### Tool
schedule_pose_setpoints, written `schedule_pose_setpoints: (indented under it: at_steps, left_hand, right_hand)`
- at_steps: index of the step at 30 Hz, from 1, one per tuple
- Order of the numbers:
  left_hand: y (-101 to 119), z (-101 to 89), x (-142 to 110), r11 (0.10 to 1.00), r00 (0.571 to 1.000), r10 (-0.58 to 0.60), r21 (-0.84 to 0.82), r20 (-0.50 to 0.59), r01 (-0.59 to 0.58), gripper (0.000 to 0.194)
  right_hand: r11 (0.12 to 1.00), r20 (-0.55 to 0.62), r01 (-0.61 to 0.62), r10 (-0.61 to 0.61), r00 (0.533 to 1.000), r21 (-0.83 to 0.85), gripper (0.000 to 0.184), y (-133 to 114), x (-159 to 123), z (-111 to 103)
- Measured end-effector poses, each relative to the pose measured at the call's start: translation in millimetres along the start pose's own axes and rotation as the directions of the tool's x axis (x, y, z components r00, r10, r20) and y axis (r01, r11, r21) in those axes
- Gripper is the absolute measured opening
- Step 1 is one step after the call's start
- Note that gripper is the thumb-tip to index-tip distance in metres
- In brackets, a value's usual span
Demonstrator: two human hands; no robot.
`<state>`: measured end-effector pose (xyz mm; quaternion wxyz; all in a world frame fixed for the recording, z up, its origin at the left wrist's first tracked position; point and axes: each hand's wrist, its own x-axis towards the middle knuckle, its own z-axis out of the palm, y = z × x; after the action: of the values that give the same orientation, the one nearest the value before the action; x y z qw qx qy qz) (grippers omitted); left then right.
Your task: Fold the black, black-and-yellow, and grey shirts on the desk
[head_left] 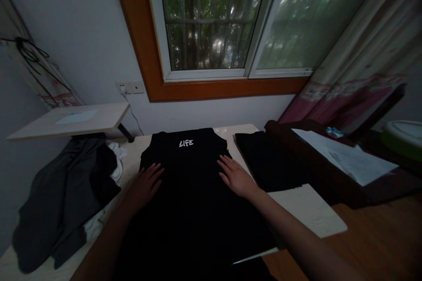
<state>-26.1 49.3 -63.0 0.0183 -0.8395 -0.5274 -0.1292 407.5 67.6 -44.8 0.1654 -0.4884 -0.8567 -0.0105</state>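
Note:
A black garment (191,193) with small white lettering near its far end is spread out on the pale wooden table (321,217). Its near part hangs over the table's front edge. My left hand (147,184) rests flat on the garment's left side, fingers spread. On the opposite side my right hand (235,175) lies flat as well, its fingers stretched toward the middle. A bit of yellow shows at the garment's right edge, just past my right fingertips. Neither hand grips anything.
Grey and black clothes (66,193) are heaped at the left, under a raised shelf (69,120) bearing a paper. To the right lies a folded black cloth (273,162), beside a dark brown piece of furniture with white paper (343,156). A window stands behind the table.

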Motion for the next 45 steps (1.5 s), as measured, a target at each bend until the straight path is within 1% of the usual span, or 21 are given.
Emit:
schedule_pose_setpoints:
  at_steps: [7,9,11,13,15,18,20,23,25,28,34,37,40,45]
  left_hand:
    - [4,-0.1,-1,0.999,1.0,-0.008,0.04,0.005,0.008,0.048]
    - [5,0.3,-1,0.998,1.0,-0.008,0.055,0.006,0.008,0.048]
    - [7,0.5,-1,0.997,1.0,-0.007,0.072,0.009,0.006,0.049]
    - [9,0.5,-2,0.996,1.0,-0.003,0.091,0.017,0.002,0.05]
    - [12,0.4,-3,0.994,1.0,0.0,0.107,0.025,-0.003,0.052]
    - [14,-0.2,-4,0.993,1.0,-0.001,0.118,0.026,-0.002,0.054]
    - [15,-0.8,-4,0.993,1.0,-0.002,0.117,0.029,-0.002,0.055]
    - [15,-1.5,-4,0.994,0.999,-0.003,0.113,0.046,-0.002,0.055]
    - [15,-1.7,-4,0.994,0.999,-0.009,0.111,0.049,0.003,0.055]
    - [15,-2.0,-4,0.994,0.999,-0.016,0.105,0.044,0.011,0.055]
    - [15,-2.9,-5,0.995,0.999,-0.01,0.102,0.048,0.005,0.054]
    - [15,-2.1,-5,0.995,0.999,-0.014,0.104,0.047,0.009,0.054]
    - [14,-0.8,-6,0.996,0.999,-0.014,0.086,0.033,0.011,0.054]
    - [7,-0.2,-6,0.999,0.999,-0.037,-0.005,-0.032,0.037,0.047]
  right_hand:
    - [0.997,0.049,0.071,-0.072,0.996,0.021,0.054,-7,-20,-8]
    - [0.997,0.067,0.078,-0.08,0.995,0.025,0.055,-12,-19,-11]
    - [0.996,0.073,0.078,-0.081,0.994,0.036,0.057,-19,-11,-11]
    - [0.995,0.067,0.082,-0.085,0.994,0.05,0.058,-30,3,-8]
    - [0.994,0.054,0.087,-0.091,0.994,0.064,0.059,-43,24,-1]
    - [0.991,0.046,0.09,-0.095,0.994,0.096,0.062,-66,62,14]
    - [0.99,0.06,0.083,-0.09,0.994,0.109,0.064,-79,86,26]
    - [0.993,0.091,0.044,-0.054,0.994,0.11,0.063,-88,111,40]
    - [0.995,0.09,0.017,-0.026,0.996,0.103,0.062,-84,117,45]
    - [0.996,0.056,-0.019,0.014,0.998,0.087,0.061,-67,109,43]
    - [0.991,0.007,-0.133,0.133,0.991,0.006,0.061,-11,63,27]
    - [0.982,-0.019,-0.187,0.187,0.982,-0.009,0.06,10,42,23]
    - [0.975,-0.042,-0.222,0.221,0.974,-0.008,0.06,19,32,23]
    - [0.977,-0.092,-0.214,0.214,0.973,0.009,0.058,20,29,25]
